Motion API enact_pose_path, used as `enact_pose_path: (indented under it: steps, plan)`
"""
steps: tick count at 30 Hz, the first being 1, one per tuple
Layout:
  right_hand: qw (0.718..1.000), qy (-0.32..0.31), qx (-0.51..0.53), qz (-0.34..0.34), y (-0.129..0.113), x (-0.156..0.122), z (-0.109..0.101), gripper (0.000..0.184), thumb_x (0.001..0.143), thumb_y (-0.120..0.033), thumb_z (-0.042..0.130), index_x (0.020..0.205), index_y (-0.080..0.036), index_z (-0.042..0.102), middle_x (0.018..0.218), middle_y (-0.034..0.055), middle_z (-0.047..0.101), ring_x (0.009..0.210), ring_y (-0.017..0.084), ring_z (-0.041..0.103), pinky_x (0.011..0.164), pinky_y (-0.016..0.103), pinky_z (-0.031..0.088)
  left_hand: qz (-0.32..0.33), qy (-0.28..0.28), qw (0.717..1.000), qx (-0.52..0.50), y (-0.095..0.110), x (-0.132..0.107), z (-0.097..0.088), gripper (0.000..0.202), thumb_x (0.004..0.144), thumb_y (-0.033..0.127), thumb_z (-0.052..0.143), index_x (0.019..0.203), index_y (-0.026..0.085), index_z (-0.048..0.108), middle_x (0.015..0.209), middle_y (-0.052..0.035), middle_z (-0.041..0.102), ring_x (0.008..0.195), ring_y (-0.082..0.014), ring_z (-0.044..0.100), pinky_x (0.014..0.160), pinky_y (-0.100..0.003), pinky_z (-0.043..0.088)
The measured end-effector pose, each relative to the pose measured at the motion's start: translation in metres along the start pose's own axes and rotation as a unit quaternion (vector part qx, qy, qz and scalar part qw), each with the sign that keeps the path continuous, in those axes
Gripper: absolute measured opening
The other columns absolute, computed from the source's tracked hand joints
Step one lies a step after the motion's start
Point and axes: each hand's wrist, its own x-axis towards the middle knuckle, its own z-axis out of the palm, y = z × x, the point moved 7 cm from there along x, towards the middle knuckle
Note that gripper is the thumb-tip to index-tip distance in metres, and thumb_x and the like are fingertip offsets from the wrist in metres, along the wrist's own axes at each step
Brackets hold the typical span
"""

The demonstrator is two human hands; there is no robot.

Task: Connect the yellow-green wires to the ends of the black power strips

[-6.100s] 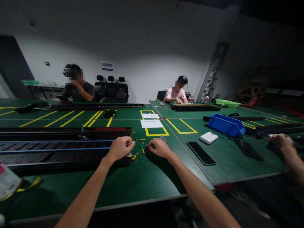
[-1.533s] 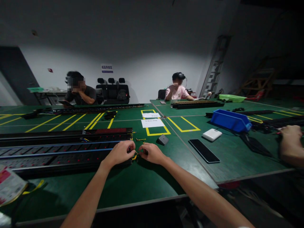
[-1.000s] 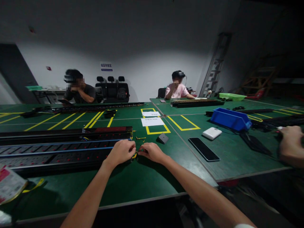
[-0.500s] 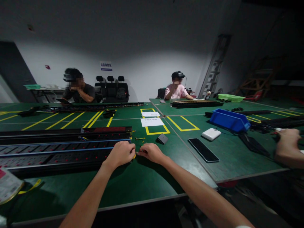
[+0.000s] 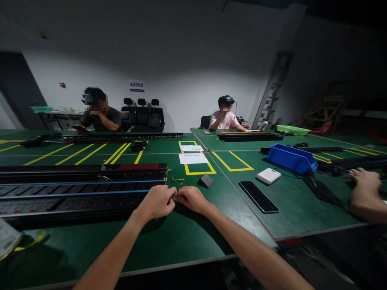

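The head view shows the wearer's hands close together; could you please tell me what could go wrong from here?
The left hand and right hand largely hide what lies between them, so a small part might slip unnoticed. The short yellow wire beyond them might be brushed aside, and the grey box near the right hand bumped.

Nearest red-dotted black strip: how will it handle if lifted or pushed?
Probably stiff: the black strip looks straight along its visible length. Likely awkward to lift by one end, since it's long and runs out of frame. Unlikely to roll: it looks flat and straight-edged, not round.
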Motion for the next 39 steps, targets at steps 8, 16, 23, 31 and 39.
enact_pose_path:
  steps: [8, 16, 23, 31, 39]
  plan:
    - [0.994, 0.076, -0.029, 0.076, 0.024, -0.002, -0.039, 0.02, 0.098, -0.036, 0.063, 0.087, -0.023, 0.073, 0.086, 0.0028, 0.073, 0.077, 0.016, 0.065, 0.067, 0.025, 0.037, -0.036, 0.039, 0.997, 0.047, -0.007, 0.005, -0.017, 0.022, 0.095, 0.032, 0.05, 0.085, 0.019, 0.065, 0.074, -0.0062, 0.063, 0.073, -0.02, 0.057, 0.071, -0.032, 0.042]
    - [0.979, 0.103, -0.079, 0.155, 0.043, -0.007, -0.046, 0.024, 0.1, -0.035, 0.055, 0.088, -0.023, 0.072, 0.084, 0.0043, 0.074, 0.072, 0.017, 0.064, 0.062, 0.026, 0.032, -0.004, 0.036, 0.999, 0.008, -0.01, 0.004, -0.013, 0.033, 0.094, 0.037, 0.054, 0.067, 0.02, 0.06, 0.073, -0.0057, 0.062, 0.077, -0.0207, 0.055, 0.073, -0.032, 0.043]
    - [0.979, 0.047, -0.087, 0.176, 0.041, -0.007, -0.035, 0.02, 0.098, -0.035, 0.056, 0.095, -0.025, 0.074, 0.08, 0.0045, 0.073, 0.072, 0.019, 0.065, 0.063, 0.026, 0.035, 0.013, -0.001, 0.999, 0.036, -0.006, 0.005, -0.004, 0.03, 0.094, 0.031, 0.054, 0.068, 0.019, 0.062, 0.074, -0.0057, 0.066, 0.078, -0.0204, 0.058, 0.074, -0.032, 0.044]
    - [0.97, -0.02, -0.104, 0.221, 0.044, -0.008, -0.032, 0.026, 0.099, -0.03, 0.05, 0.111, -0.025, 0.072, 0.097, 0.0056, 0.076, 0.089, 0.021, 0.069, 0.07, 0.025, 0.04, 0.007, -0.015, 0.999, 0.048, -0.007, 0.004, 0.001, 0.029, 0.094, 0.027, 0.052, 0.068, 0.019, 0.062, 0.074, -0.0047, 0.067, 0.076, -0.0192, 0.059, 0.07, -0.03, 0.042]
    - [0.987, -0.017, -0.062, 0.15, 0.021, -0.005, -0.033, 0.021, 0.096, -0.038, 0.058, 0.096, -0.023, 0.073, 0.092, 0.0038, 0.074, 0.08, 0.016, 0.065, 0.065, 0.024, 0.035, 0.002, -0.02, 0.999, 0.049, -0.008, 0.004, 0.0, 0.029, 0.094, 0.027, 0.051, 0.067, 0.019, 0.061, 0.073, -0.0042, 0.066, 0.076, -0.0188, 0.059, 0.069, -0.03, 0.04]
